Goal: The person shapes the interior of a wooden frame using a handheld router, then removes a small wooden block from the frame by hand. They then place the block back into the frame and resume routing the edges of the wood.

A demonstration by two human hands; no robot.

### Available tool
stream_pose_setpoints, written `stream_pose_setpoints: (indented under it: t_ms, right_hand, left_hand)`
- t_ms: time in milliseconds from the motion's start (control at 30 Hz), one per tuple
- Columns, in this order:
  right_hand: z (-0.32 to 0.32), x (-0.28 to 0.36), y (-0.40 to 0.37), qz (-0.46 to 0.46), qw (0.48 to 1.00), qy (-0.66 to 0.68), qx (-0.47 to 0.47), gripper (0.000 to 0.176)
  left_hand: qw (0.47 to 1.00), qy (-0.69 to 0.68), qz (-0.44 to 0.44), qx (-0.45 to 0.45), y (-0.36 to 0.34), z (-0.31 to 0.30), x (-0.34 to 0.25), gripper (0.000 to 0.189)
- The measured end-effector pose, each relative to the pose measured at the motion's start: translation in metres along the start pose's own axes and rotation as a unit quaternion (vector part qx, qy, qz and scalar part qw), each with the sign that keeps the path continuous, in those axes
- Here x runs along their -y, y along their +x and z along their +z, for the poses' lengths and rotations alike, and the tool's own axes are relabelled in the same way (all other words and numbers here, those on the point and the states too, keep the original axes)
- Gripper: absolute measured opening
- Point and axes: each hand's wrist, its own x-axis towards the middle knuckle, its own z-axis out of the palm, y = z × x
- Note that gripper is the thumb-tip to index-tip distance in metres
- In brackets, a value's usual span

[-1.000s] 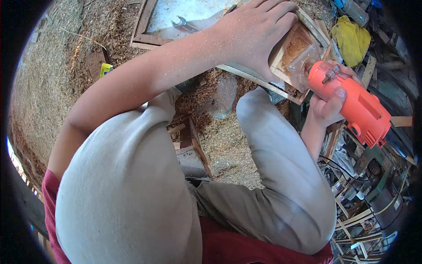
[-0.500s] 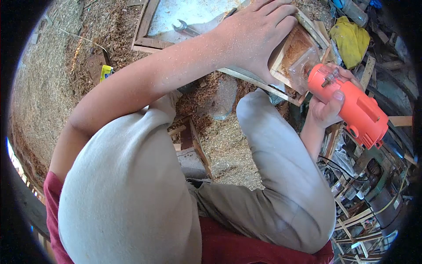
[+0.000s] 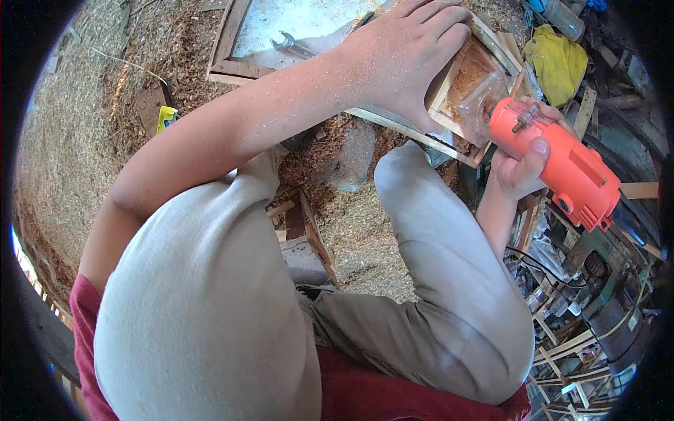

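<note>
My right hand (image 3: pixel 523 165) is wrapped around an orange trim router (image 3: pixel 554 158). The router's clear plastic base (image 3: pixel 484 102) sits at the wooden workpiece (image 3: pixel 460 88), which has a pale rim and a brown, dusty inner face. Spread across the near side of that workpiece, my left hand (image 3: pixel 414 59) grips it with the thumb below and the fingers over the top. The router's bit is hidden from view. Under my left forearm, an open-end wrench (image 3: pixel 291 45) lies on a white board (image 3: pixel 281 21) edged with wooden strips.
Sawdust and shavings (image 3: pixel 372 245) cover the ground. A yellow cloth (image 3: pixel 557 64) and a plastic bottle (image 3: pixel 564 19) lie at upper right. Wood scraps and a black cable (image 3: pixel 540 263) clutter the right side. A small yellow packet (image 3: pixel 166 118) is at left.
The view has shifted very slightly. The router has moved a little left with my right hand; my left hand keeps its hold on the wooden workpiece.
</note>
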Motion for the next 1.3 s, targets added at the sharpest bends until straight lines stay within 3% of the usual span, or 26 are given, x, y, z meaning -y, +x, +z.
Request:
stream_pose_setpoints:
  t_ms: [267,1300]
  right_hand:
    - [0.010,-0.003,0.003,-0.024,0.999,0.023,-0.038,0.058]
    - [-0.002,0.001,-0.003,-0.019,1.000,-0.005,0.020,0.061]
  left_hand:
    - [1.000,0.002,0.001,-0.001,0.000,0.001,0.000,0.123]
    - [1.000,0.022,-0.014,0.006,-0.001,0.003,-0.003,0.124]
